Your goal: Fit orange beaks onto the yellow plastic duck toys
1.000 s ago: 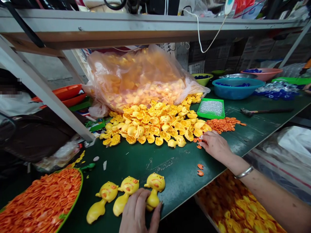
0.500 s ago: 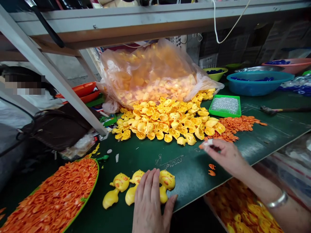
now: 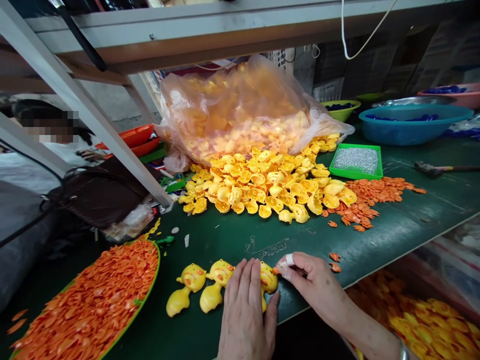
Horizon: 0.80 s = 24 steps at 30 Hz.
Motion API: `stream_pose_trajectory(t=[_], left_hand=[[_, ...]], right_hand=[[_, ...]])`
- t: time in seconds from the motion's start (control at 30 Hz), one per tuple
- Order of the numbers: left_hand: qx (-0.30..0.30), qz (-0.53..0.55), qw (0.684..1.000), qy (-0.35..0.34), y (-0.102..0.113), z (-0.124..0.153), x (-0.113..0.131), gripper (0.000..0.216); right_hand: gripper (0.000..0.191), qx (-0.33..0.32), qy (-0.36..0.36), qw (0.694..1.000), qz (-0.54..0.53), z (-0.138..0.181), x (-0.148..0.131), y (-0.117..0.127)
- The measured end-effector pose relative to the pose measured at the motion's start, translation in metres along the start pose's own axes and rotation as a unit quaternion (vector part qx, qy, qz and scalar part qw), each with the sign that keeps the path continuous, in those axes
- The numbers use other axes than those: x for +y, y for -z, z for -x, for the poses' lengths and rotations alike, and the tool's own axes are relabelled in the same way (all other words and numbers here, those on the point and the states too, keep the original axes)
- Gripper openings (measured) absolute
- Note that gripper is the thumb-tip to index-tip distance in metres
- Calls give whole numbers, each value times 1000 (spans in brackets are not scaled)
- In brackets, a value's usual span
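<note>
Three yellow duck-shaped toys lie in a row near the front edge of the green table (image 3: pixel 393 230). My left hand (image 3: pixel 247 310) lies flat with fingers stretched over the rightmost duck (image 3: pixel 269 281), beside the middle duck (image 3: pixel 215 287) and the left duck (image 3: pixel 185 292). My right hand (image 3: pixel 311 285) pinches a small orange piece (image 3: pixel 276 270) at its taped fingertips, right at the rightmost duck's head. Two loose orange pieces (image 3: pixel 333 262) lie just right of that hand.
A heap of yellow duck halves (image 3: pixel 262 185) spills from a clear bag (image 3: pixel 240 110). Orange pieces (image 3: pixel 367 197) are scattered by a green tray of small metal parts (image 3: pixel 356 161). A round tray of orange pieces (image 3: pixel 90 300) sits front left. A blue basin (image 3: pixel 412 125) and a hammer (image 3: pixel 435 169) are at right. A person sits at far left.
My right hand left the orange scatter by the duck pile and came down to the rightmost duck with a small orange piece pinched. My left hand stayed on the ducks.
</note>
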<state>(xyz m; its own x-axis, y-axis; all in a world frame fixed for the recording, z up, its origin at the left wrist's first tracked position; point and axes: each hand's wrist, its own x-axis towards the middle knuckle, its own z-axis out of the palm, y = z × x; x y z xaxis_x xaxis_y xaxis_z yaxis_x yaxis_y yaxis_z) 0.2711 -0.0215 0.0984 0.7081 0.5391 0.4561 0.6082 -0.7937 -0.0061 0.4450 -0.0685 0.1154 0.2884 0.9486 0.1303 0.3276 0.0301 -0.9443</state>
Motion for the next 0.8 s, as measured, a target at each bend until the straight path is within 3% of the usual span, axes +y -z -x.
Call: stream_pose_trajectory(t=[0.43,0.53,0.63,0.73,0.8], left_hand=[[14,-8,1000,-21,0,-1,0,55],[17,-15,999,-26,-1,-1,-1,54],[27,-23,999,-34,-2,-2,-2,52],[48,-35,997,-40,-3,-5,-2,49],[60,-39,996,-46,-4,-6,-2,48]], right_hand=[[14,-75,13,986,148,-15,-7,1],[18,-97,43,968,227,-15,-10,5],[20,-124,156,910,364,-11,-11,7],[14,-157,290,806,491,-7,-13,11],[16,-164,337,750,544,-6,-16,15]])
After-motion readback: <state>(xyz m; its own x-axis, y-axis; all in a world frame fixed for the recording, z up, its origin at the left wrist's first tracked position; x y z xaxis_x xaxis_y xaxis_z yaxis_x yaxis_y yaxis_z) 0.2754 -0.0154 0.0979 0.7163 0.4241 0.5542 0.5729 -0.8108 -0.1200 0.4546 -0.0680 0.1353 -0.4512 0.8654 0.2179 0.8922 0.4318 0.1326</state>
